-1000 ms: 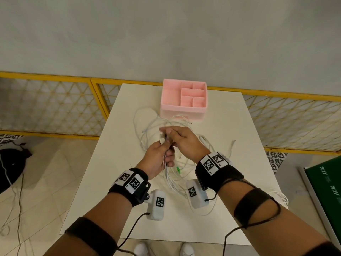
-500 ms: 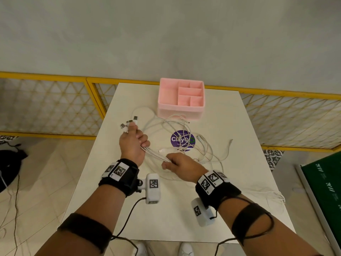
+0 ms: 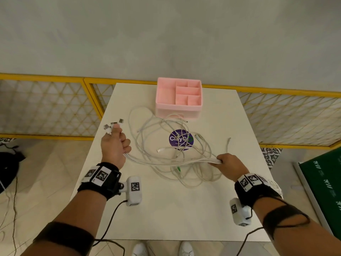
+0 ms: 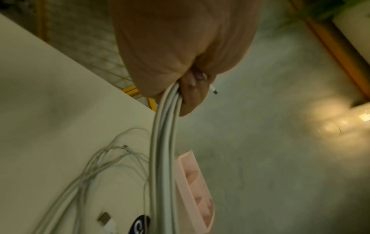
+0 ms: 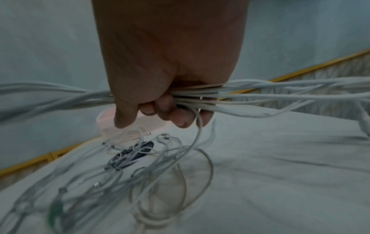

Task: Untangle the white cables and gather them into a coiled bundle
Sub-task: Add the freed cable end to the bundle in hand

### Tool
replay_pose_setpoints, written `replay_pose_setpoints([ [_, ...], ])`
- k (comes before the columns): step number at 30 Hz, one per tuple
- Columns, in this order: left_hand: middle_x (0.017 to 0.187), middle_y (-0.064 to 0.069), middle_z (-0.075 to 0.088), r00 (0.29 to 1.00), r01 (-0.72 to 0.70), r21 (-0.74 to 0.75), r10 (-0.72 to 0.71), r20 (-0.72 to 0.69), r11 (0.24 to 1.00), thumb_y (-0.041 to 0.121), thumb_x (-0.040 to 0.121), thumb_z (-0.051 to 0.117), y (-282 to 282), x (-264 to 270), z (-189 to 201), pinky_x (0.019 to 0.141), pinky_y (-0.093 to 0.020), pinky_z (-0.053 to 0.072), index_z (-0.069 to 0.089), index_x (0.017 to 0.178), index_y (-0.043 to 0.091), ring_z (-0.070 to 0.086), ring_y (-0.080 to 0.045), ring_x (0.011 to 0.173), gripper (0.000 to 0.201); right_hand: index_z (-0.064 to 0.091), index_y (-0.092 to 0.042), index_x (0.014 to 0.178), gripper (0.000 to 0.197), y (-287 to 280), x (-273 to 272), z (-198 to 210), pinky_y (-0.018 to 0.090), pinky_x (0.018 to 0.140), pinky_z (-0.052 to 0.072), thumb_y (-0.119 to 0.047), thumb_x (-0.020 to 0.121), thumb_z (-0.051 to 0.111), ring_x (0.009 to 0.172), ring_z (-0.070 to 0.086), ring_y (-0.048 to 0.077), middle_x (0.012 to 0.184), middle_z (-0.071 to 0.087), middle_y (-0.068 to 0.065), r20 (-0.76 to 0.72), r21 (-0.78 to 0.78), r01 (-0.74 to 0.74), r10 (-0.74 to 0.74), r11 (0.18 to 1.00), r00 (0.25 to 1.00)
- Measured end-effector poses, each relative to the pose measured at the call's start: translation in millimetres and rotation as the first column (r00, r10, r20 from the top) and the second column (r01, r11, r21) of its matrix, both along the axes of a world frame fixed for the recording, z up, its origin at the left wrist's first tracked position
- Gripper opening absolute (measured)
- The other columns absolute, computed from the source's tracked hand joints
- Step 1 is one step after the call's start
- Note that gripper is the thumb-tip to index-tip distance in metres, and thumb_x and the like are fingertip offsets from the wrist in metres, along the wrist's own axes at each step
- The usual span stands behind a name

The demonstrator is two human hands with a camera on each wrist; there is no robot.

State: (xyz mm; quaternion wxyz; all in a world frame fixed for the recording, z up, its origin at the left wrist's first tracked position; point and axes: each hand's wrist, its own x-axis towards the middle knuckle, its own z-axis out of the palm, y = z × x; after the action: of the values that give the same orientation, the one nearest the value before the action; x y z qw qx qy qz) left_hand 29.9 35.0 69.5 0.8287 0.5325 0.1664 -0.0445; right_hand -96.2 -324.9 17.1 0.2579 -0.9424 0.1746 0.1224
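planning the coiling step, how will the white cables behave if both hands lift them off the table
Probably floppy: the white cables sag between the left hand and right hand. The loose loops on the table cross each other, so they would likely drag and snag. They look thin, so probably light.

head: high, looking down | wrists: close along palms | shared: white cables (image 3: 171,159)
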Motion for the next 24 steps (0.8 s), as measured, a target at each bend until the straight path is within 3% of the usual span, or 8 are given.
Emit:
replay_pose_setpoints([
  [4, 0.053, 0.011, 0.034, 0.984, 0.162, 0.228, -0.174, 0.031, 0.960, 0.022, 0.096, 0.068, -18.1, -21.8, 0.7, 0.038, -0.017, 0.021, 0.053, 0.073, 0.024, 0.025, -0.005, 0.040, 0.027, 0.045, -0.017, 0.057, 0.044, 9.6, 7.2, 18.2, 0.031, 0.052, 0.032, -0.035, 0.090, 0.069, 0.059, 0.049, 0.019, 0.052, 0.047, -0.002, 0.132, 0.086, 0.062, -0.073, 0.994, 0.988],
  [6, 0.054, 0.008, 0.039, 0.965, 0.253, 0.318, -0.264, -0.008, 0.914, 0.011, 0.089, 0.074, -29.9, -29.8, -2.8, 0.038, -0.018, 0.023, 0.054, 0.072, 0.020, 0.028, -0.006, 0.040, 0.028, 0.044, -0.017, 0.056, 0.045, 18.9, 9.6, 32.0, 0.028, 0.051, 0.031, -0.032, 0.088, 0.071, 0.054, 0.044, 0.014, 0.049, 0.043, -0.005, 0.214, 0.129, 0.046, -0.073, 0.991, 0.974],
  [9, 0.052, 0.004, 0.036, 0.927, 0.371, 0.342, -0.363, -0.089, 0.863, 0.013, 0.090, 0.074, -51.7, -41.4, -11.4, 0.038, -0.018, 0.024, 0.055, 0.075, 0.017, 0.028, -0.010, 0.040, 0.025, 0.046, -0.023, 0.053, 0.044, 41.6, 12.0, 54.2, 0.021, 0.049, 0.030, -0.027, 0.087, 0.074, 0.046, 0.037, 0.002, 0.044, 0.043, -0.010, 0.361, 0.224, -0.052, -0.033, 0.973, 0.932],
  [11, 0.052, 0.002, 0.036, 0.897, 0.440, 0.337, -0.424, -0.123, 0.832, 0.021, 0.091, 0.073, -67.0, -50.0, -17.0, 0.040, -0.019, 0.023, 0.053, 0.073, 0.017, 0.028, -0.013, 0.042, 0.028, 0.054, -0.035, 0.053, 0.043, 59.6, 12.9, 67.4, 0.014, 0.050, 0.030, -0.020, 0.088, 0.073, 0.046, 0.044, 0.000, 0.045, 0.047, -0.018, 0.428, 0.254, -0.135, 0.014, 0.958, 0.904],
  [13, 0.057, -0.003, 0.046, 0.853, 0.519, 0.322, -0.506, -0.130, 0.792, 0.028, 0.092, 0.072, -80.3, -59.3, -20.1, 0.041, -0.020, 0.024, 0.059, 0.076, 0.014, 0.031, -0.013, 0.043, 0.025, 0.056, -0.035, 0.055, 0.040, 74.8, 12.5, 73.9, 0.015, 0.053, 0.035, -0.021, 0.089, 0.073, 0.049, 0.047, -0.001, 0.048, 0.051, -0.018, 0.454, 0.266, -0.200, 0.061, 0.943, 0.889],
  [17, 0.077, -0.013, 0.066, 0.765, 0.640, 0.133, -0.615, -0.191, 0.756, 0.028, 0.098, 0.063, -101.2, -71.8, -26.3, 0.038, -0.016, 0.020, 0.065, 0.090, 0.013, 0.028, -0.008, 0.040, 0.017, 0.055, -0.018, 0.068, 0.032, 89.8, 7.7, 72.2, 0.039, 0.060, 0.051, -0.043, 0.087, 0.063, 0.059, 0.057, 0.018, 0.058, 0.056, -0.003, 0.450, 0.252, -0.266, 0.131, 0.930, 0.883],
  [20, 0.075, -0.012, 0.067, 0.653, 0.721, -0.024, -0.690, -0.313, 0.693, 0.028, 0.102, 0.054, -111.3, -79.5, -27.1, 0.038, -0.015, 0.013, 0.057, 0.086, 0.017, 0.024, -0.007, 0.044, 0.020, 0.050, -0.019, 0.067, 0.029, 93.5, 0.7, 69.0, 0.045, 0.057, 0.052, -0.035, 0.087, 0.065, 0.058, 0.060, 0.023, 0.057, 0.057, 0.001, 0.450, 0.281, -0.283, 0.135, 0.917, 0.883],
  [24, 0.070, -0.005, 0.059, 0.551, 0.787, -0.054, -0.739, -0.388, 0.614, 0.026, 0.104, 0.046, -117.9, -84.4, -33.8, 0.036, -0.015, 0.015, 0.055, 0.087, 0.018, 0.021, -0.006, 0.043, 0.020, 0.045, -0.024, 0.061, 0.035, 93.2, -8.7, 62.7, 0.035, 0.053, 0.045, -0.025, 0.087, 0.069, 0.052, 0.049, 0.010, 0.054, 0.050, -0.007, 0.458, 0.297, -0.304, 0.145, 0.905, 0.877],
])
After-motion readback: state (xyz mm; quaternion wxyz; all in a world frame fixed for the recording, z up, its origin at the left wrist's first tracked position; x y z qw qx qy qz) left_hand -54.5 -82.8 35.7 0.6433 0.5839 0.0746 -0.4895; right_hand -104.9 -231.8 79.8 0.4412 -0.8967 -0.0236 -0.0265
